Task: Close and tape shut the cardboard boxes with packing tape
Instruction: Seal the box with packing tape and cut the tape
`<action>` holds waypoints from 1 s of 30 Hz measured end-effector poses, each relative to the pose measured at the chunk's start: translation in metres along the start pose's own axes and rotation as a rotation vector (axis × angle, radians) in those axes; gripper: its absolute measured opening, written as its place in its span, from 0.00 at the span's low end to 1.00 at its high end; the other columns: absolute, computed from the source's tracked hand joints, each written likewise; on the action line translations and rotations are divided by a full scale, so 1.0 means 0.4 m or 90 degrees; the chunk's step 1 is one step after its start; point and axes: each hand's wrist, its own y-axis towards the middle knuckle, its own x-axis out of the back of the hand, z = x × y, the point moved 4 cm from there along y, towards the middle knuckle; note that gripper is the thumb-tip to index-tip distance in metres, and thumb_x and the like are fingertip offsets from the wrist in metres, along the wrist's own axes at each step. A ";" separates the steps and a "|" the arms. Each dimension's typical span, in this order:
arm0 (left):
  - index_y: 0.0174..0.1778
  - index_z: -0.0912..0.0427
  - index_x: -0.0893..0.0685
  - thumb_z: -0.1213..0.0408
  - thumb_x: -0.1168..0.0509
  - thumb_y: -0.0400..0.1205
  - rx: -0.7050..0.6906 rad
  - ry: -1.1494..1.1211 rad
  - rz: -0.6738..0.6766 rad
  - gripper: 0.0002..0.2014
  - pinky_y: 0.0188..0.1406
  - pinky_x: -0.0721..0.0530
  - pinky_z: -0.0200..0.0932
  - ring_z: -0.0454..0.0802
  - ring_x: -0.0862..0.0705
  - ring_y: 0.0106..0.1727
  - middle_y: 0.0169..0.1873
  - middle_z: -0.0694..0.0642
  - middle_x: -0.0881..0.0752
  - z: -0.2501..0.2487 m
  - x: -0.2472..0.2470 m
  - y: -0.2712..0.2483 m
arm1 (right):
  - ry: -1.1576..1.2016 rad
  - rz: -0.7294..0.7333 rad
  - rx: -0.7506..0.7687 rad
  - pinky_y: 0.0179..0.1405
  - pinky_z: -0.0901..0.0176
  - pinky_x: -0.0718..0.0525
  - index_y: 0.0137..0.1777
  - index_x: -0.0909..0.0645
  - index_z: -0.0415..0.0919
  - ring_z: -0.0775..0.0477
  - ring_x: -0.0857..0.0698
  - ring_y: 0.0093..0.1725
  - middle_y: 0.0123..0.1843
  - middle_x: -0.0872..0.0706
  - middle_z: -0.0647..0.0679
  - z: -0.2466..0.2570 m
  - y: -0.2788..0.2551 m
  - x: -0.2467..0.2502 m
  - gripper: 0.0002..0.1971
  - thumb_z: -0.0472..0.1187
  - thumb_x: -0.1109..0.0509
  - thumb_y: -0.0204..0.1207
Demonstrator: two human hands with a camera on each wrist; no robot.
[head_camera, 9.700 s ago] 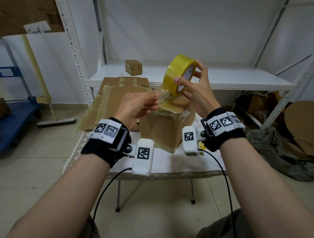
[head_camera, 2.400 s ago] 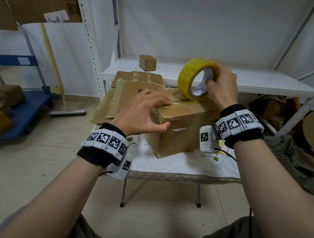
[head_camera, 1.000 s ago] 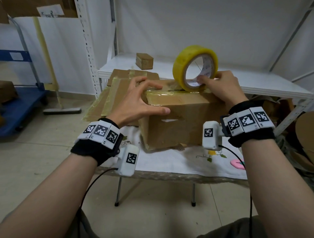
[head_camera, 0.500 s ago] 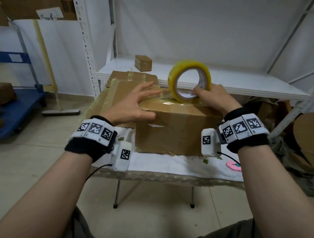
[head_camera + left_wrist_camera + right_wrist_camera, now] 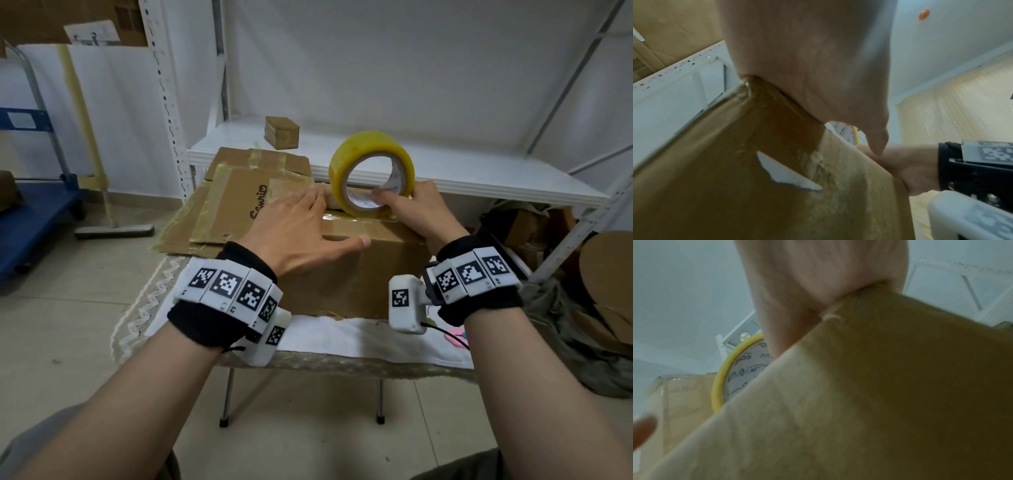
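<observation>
A brown cardboard box [image 5: 359,274] stands on a small table with a white cloth [image 5: 359,339]. Clear tape shines along its top. My left hand [image 5: 294,233] lies flat on the box top, fingers straight and reaching toward the roll, thumb along the front edge. My right hand [image 5: 414,212] grips the yellow tape roll [image 5: 371,147], which stands on edge at the far side of the box top; its fingers curl into the core. The right wrist view shows the roll [image 5: 719,386] behind the box wall [image 5: 859,402]. The left wrist view shows my palm [image 5: 807,65] on the box [image 5: 735,178].
Flattened cardboard sheets [image 5: 239,192] lean behind the table at the left. A small box [image 5: 281,132] sits on the white shelf [image 5: 479,171] behind. A blue cart [image 5: 30,212] stands far left. Cardboard scraps [image 5: 534,226] fill the space under the shelf at the right.
My right hand has lowered the roll onto the far side of the box top. My left hand has slid along the top toward the roll and now lies flatter.
</observation>
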 end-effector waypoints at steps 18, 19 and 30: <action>0.88 0.50 0.50 0.19 0.62 0.72 0.006 -0.021 0.019 0.52 0.84 0.48 0.53 0.51 0.48 0.88 0.88 0.51 0.50 0.008 0.001 0.002 | 0.245 -0.112 0.018 0.66 0.40 0.17 0.50 0.17 0.46 0.40 0.14 0.60 0.57 0.11 0.40 -0.064 0.022 0.036 0.05 0.42 0.35 0.82; 0.88 0.49 0.50 0.20 0.62 0.74 -0.001 -0.030 0.017 0.51 0.84 0.49 0.53 0.50 0.48 0.88 0.88 0.50 0.50 0.008 0.001 0.003 | 0.246 -0.108 0.023 0.66 0.39 0.16 0.48 0.17 0.48 0.40 0.14 0.60 0.56 0.10 0.41 -0.067 0.025 0.036 0.04 0.42 0.34 0.82; 0.87 0.47 0.41 0.25 0.53 0.77 -0.080 -0.040 -0.042 0.45 0.81 0.36 0.52 0.46 0.36 0.84 0.85 0.44 0.38 0.000 0.016 0.001 | 0.192 -0.003 0.020 0.56 0.49 0.14 0.59 0.14 0.43 0.45 0.12 0.55 0.54 0.09 0.43 -0.062 0.008 0.034 0.20 0.53 0.18 0.71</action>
